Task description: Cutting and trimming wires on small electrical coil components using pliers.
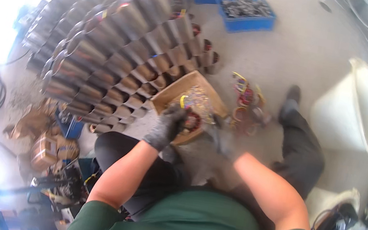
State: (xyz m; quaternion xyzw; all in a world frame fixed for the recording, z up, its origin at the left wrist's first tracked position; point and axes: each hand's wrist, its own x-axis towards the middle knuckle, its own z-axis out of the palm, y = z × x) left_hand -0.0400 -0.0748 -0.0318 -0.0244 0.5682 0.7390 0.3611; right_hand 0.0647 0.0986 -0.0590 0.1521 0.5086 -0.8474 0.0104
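Note:
In grey gloves, both my hands are over a shallow cardboard box [181,87] between my legs. My left hand [168,126] is closed on the edge of a round, reddish wire-wound stator [191,122] with a yellow lead sticking up. At the box's right corner my right hand [222,138] is smeared by motion, its fingers unclear. Many small, mixed-colour pieces [198,99] lie in the box, too small to name. To the right on the floor sits a group of similar red wound rings [246,98] with yellow leads.
A tall stack of metal tubes [121,52] rises at left, close to the box. Blue crates of metal parts, one a blue crate [246,24], stand at the far side. At right is a large white tub [339,106]. Cartons [44,153] lie at lower left.

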